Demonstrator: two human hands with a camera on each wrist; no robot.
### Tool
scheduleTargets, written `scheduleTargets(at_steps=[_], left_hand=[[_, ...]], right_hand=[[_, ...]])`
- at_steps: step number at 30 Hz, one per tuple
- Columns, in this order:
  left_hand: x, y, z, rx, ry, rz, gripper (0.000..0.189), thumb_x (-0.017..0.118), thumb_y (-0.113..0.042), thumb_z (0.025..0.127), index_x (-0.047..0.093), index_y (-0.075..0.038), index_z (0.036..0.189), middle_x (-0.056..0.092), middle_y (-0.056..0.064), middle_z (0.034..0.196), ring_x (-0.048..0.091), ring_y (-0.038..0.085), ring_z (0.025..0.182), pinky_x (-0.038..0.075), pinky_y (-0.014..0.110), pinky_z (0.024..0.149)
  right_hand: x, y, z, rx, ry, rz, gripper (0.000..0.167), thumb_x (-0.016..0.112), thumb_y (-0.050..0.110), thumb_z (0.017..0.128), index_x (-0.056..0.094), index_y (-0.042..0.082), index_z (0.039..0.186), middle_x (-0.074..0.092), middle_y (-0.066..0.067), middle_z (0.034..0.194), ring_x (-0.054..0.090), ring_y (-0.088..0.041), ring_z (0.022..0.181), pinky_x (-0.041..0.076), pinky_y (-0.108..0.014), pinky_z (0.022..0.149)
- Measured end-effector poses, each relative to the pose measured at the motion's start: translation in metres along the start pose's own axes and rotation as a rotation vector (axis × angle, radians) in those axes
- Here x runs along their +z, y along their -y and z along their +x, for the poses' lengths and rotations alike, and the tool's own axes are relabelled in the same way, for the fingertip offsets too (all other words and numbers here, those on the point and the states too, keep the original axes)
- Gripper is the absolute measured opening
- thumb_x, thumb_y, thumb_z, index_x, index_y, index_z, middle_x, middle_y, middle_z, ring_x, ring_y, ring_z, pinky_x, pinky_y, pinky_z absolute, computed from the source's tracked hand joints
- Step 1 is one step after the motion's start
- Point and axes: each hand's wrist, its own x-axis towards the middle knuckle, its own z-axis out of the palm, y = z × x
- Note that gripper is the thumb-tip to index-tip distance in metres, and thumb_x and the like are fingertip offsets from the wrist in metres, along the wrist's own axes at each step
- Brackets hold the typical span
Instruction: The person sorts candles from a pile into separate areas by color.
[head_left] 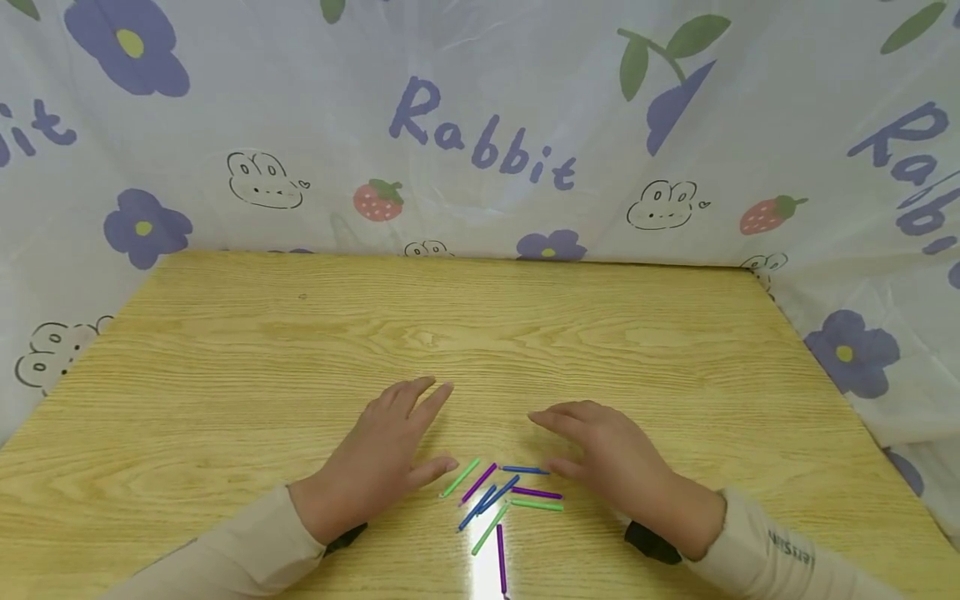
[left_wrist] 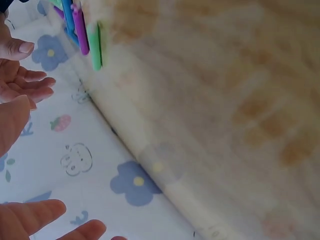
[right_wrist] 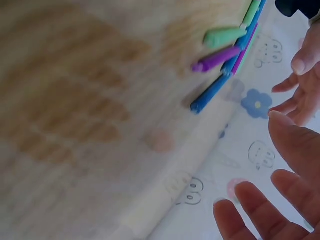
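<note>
Well off the table's (head_left: 450, 333) far edge, the left hand (head_left: 378, 458) and right hand (head_left: 617, 454), fingers extended, empty, flanked coloured sticks (head_left: 498, 495).

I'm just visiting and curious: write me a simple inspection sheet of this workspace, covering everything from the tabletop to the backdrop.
Surface: wood-grain table, with a bright glare near the person's edge.
Job's things: nine slim sticks, three each of green, purple and blue, lying in a loose cluster; one purple stick lies nearest the person.
Clutter: nothing seen.
Hands: left hand and right hand open on either side of the cluster, holding nothing; whether the right thumb touches a blue stick is unclear.
Cables: nothing seen.
Surroundings: white cloth printed with flowers, strawberries, rabbit faces and "Rabbit".
</note>
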Motion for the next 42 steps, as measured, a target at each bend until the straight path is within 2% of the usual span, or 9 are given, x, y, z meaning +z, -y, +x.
scheduleTargets(at_steps=[6,10,17,20,23,28,32,37,42], left_hand=[[0.002,-0.006,-0.002,-0.013,0.043,-0.100,0.074,0.074,-0.036,0.084,0.042,-0.003,0.143,0.048,0.018,0.136,0.045,0.035,0.124,0.042,0.052,0.098],[0.002,-0.009,-0.002,-0.038,0.099,-0.175,0.070,0.072,-0.031,0.086,0.043,-0.003,0.143,0.048,0.017,0.134,0.046,0.033,0.124,0.043,0.047,0.099],[0.003,-0.014,0.001,-0.065,0.168,-0.300,0.061,0.071,-0.025,0.088,0.047,-0.002,0.139,0.052,0.014,0.128,0.051,0.032,0.119,0.043,0.047,0.099],[0.003,-0.015,0.003,-0.115,0.217,-0.382,0.058,0.070,-0.026,0.089,0.049,-0.003,0.137,0.053,0.013,0.126,0.054,0.029,0.115,0.044,0.047,0.097],[0.004,-0.016,0.005,-0.190,0.266,-0.490,0.054,0.068,-0.027,0.090,0.051,-0.004,0.136,0.054,0.010,0.123,0.055,0.025,0.110,0.046,0.046,0.093],[0.007,-0.016,0.008,-0.263,0.300,-0.632,0.046,0.067,-0.024,0.091,0.055,-0.004,0.131,0.057,0.005,0.112,0.054,0.020,0.102,0.047,0.041,0.084],[0.009,-0.017,0.008,-0.251,0.302,-0.665,0.042,0.068,-0.021,0.090,0.058,-0.001,0.126,0.057,0.005,0.108,0.052,0.019,0.095,0.046,0.037,0.079],[0.010,-0.015,0.007,-0.203,0.295,-0.660,0.041,0.068,-0.018,0.089,0.059,0.002,0.123,0.058,0.006,0.105,0.051,0.017,0.088,0.045,0.031,0.073],[0.011,-0.014,0.006,-0.183,0.302,-0.650,0.038,0.068,-0.012,0.089,0.059,0.004,0.122,0.057,0.005,0.100,0.050,0.016,0.083,0.045,0.028,0.071]], right_hand=[[0.002,0.006,-0.005,0.051,0.075,0.086,0.046,0.081,0.018,0.076,0.068,0.013,0.120,0.068,-0.002,0.111,0.065,-0.021,0.102,0.053,-0.038,0.084],[0.001,0.010,-0.007,0.101,0.124,0.166,0.042,0.079,0.015,0.078,0.069,0.014,0.119,0.068,-0.001,0.110,0.065,-0.021,0.102,0.053,-0.039,0.084],[0.002,0.015,-0.009,0.137,0.159,0.275,0.034,0.080,0.015,0.078,0.072,0.012,0.111,0.070,0.004,0.096,0.063,-0.011,0.084,0.052,-0.026,0.073],[0.004,0.017,-0.009,0.146,0.165,0.308,0.030,0.080,0.012,0.077,0.073,0.011,0.107,0.069,0.005,0.091,0.061,-0.008,0.080,0.051,-0.024,0.070],[0.005,0.018,-0.010,0.171,0.176,0.357,0.027,0.080,0.010,0.077,0.074,0.010,0.103,0.068,0.006,0.089,0.061,-0.007,0.079,0.051,-0.023,0.068],[0.006,0.019,-0.012,0.240,0.213,0.439,0.023,0.080,0.010,0.076,0.075,0.010,0.099,0.068,0.007,0.086,0.060,-0.006,0.076,0.049,-0.021,0.065],[0.006,0.022,-0.012,0.265,0.229,0.436,0.018,0.080,0.008,0.076,0.076,0.011,0.093,0.067,0.007,0.082,0.058,-0.003,0.072,0.047,-0.020,0.061],[0.006,0.025,-0.012,0.266,0.258,0.382,0.012,0.079,0.009,0.077,0.076,0.011,0.089,0.064,0.009,0.077,0.052,0.000,0.066,0.045,-0.020,0.057],[0.008,0.025,-0.014,0.230,0.274,0.329,0.013,0.078,0.008,0.078,0.076,0.010,0.090,0.062,0.010,0.076,0.048,0.002,0.064,0.044,-0.019,0.057]])
